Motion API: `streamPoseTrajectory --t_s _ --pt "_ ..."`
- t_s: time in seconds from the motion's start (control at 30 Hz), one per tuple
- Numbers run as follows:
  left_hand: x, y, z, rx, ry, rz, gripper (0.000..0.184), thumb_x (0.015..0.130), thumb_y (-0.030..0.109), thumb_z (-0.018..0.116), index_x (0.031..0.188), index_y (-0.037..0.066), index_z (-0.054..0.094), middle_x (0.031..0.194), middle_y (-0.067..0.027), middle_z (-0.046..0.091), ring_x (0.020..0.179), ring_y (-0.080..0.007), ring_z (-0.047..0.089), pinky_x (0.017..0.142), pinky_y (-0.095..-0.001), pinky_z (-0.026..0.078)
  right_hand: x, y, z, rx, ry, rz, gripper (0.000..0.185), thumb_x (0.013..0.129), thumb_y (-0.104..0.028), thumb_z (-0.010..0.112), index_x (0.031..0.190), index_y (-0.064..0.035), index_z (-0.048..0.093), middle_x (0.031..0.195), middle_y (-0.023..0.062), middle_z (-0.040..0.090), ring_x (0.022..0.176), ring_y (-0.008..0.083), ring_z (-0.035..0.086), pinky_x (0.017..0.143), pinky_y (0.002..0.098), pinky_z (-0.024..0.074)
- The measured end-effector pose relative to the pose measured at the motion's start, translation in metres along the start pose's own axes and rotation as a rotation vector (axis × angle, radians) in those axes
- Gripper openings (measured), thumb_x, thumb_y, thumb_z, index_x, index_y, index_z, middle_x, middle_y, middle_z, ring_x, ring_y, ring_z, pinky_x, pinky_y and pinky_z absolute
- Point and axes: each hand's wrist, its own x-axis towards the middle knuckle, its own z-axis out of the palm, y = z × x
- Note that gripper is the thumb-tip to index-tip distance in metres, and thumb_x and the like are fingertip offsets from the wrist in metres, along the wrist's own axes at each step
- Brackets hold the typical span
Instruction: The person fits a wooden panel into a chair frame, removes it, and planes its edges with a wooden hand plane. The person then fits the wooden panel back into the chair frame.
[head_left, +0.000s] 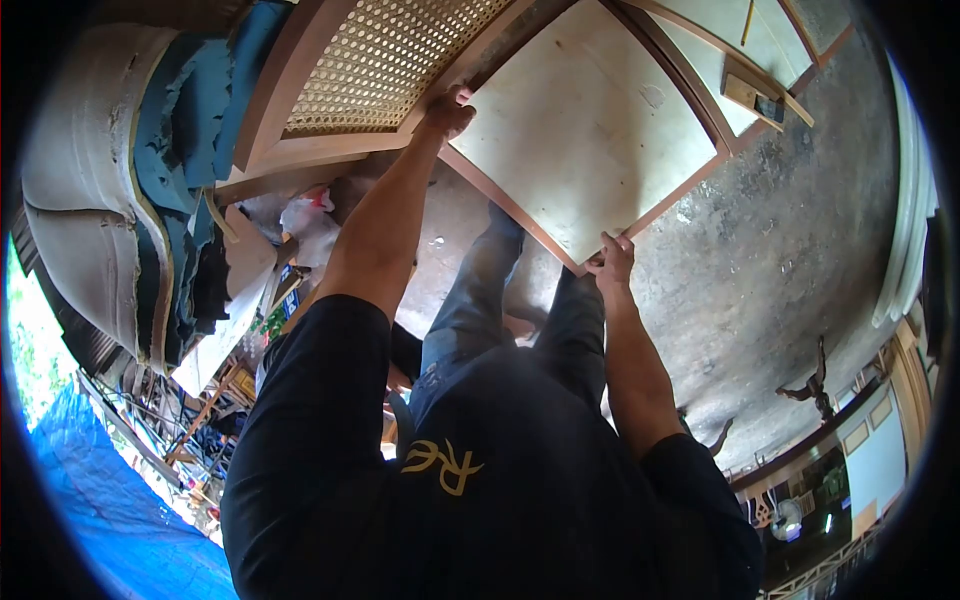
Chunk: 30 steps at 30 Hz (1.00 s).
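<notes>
A framed panel with a pale, stained face (590, 130) and reddish-brown wooden edges is tilted in front of my legs. My left hand (450, 112) grips its upper left edge, close to a frame with woven cane mesh (375, 65). At the panel's lower corner, my right hand (612, 258) is closed around the edge, fingers on the pale face and thumb near the corner. Right of the panel, a wooden hand plane (750, 97) rests on another framed section, with a pencil (747, 22) above it.
Grey concrete floor (760, 260) extends to the right. A torn padded seat (95, 180) with blue material stands at the left. Cluttered items and a blue tarp (110, 510) lie at the lower left. White tubes (905, 210) curve along the right, above a fan (788, 518).
</notes>
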Motion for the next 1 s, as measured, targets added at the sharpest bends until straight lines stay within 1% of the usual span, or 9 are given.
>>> streamPoseTrajectory --t_s 0.1,0.2,0.3,0.4,0.5,0.6,0.8,0.83,1.0 --pt "-0.004 0.005 -0.004 0.012 -0.043 -0.049 0.049 0.082 0.016 0.069 0.126 0.002 0.055 0.118 -0.0134 0.064 0.107 -0.0227 0.062 0.092 -0.034 0.051 0.002 0.004 -0.005 0.008 -0.058 -0.011 0.062 0.083 -0.016 0.074 0.13 -0.0187 0.033 0.112 0.012 0.042 0.087 0.0267 0.05 0.078 0.0562 0.0462" --pt "-0.01 0.011 -0.006 -0.07 -0.058 -0.091 0.05 0.081 0.017 0.07 0.126 0.002 0.055 0.119 -0.0134 0.064 0.106 -0.0228 0.062 0.092 -0.0332 0.051 0.002 0.004 -0.007 0.001 -0.092 -0.011 0.064 0.082 -0.017 0.075 0.131 -0.019 0.034 0.113 0.0125 0.041 0.087 0.0266 0.05 0.08 0.0562 0.0465" --pt "-0.007 0.005 -0.005 -0.004 -0.05 -0.028 0.048 0.082 0.015 0.07 0.126 0.002 0.056 0.119 -0.0131 0.064 0.106 -0.0218 0.062 0.092 -0.0326 0.05 -0.002 0.0 -0.005 -0.006 -0.048 0.003 0.062 0.081 -0.017 0.075 0.13 -0.0188 0.036 0.113 0.0121 0.04 0.087 0.0256 0.05 0.081 0.0562 0.0462" --pt "-0.002 -0.009 -0.002 -0.092 -0.067 0.0 0.048 0.081 0.019 0.067 0.125 0.003 0.056 0.118 -0.0149 0.064 0.101 -0.0243 0.064 0.086 -0.0348 0.052 -0.006 -0.006 -0.004 -0.014 -0.036 0.004 0.06 0.081 -0.018 0.076 0.128 -0.0186 0.039 0.114 0.0114 0.04 0.087 0.0244 0.05 0.081 0.0561 0.0459" --pt "0.002 -0.02 0.002 -0.148 -0.06 0.023 0.048 0.081 0.019 0.067 0.126 0.004 0.057 0.121 -0.0153 0.063 0.101 -0.025 0.064 0.087 -0.0347 0.052 -0.009 -0.005 -0.004 -0.013 -0.055 -0.025 0.058 0.081 -0.017 0.075 0.127 -0.0177 0.04 0.113 0.0107 0.041 0.086 0.0233 0.05 0.081 0.0557 0.0457" --pt "0.001 -0.016 0.001 -0.158 -0.091 -0.046 0.045 0.088 0.015 0.069 0.13 0.006 0.057 0.123 -0.0126 0.063 0.107 -0.0202 0.062 0.091 -0.0328 0.05 -0.003 -0.002 -0.005 -0.022 -0.04 -0.017 0.054 0.082 -0.016 0.075 0.125 -0.0163 0.041 0.105 0.0085 0.044 0.085 0.0225 0.05 0.081 0.054 0.0464" --pt "-0.02 0.003 0.0 -0.06 0.046 -0.007 0.048 0.083 0.023 0.071 0.126 0.007 0.061 0.121 -0.0129 0.066 0.109 -0.024 0.064 0.094 -0.0361 0.05 0.001 -0.006 -0.014 -0.082 -0.082 -0.031 0.049 0.082 -0.015 0.075 0.12 -0.0134 0.045 0.095 0.0062 0.049 0.086 0.0205 0.05 0.083 0.0526 0.0483" --pt "-0.019 0.0 0.005 -0.08 0.083 -0.009 0.046 0.081 0.019 0.07 0.125 0.007 0.061 0.12 -0.0159 0.065 0.112 -0.0273 0.062 0.098 -0.0384 0.048 -0.001 -0.01 -0.015 -0.115 -0.08 -0.017 0.05 0.081 -0.017 0.076 0.121 -0.0127 0.045 0.104 0.0081 0.051 0.096 0.0224 0.052 0.088 0.0554 0.0467" --pt "-0.062 -0.005 0.033 0.055 0.448 0.047 0.059 0.075 0.013 0.068 0.13 0.002 0.052 0.13 -0.0229 0.051 0.124 -0.037 0.048 0.106 -0.0432 0.039 0.003 -0.032 -0.025 -0.227 -0.198 -0.03 0.053 0.083 -0.021 0.076 0.125 -0.0097 0.046 0.121 0.0096 0.05 0.112 0.0265 0.05 0.096 0.0525 0.0436"
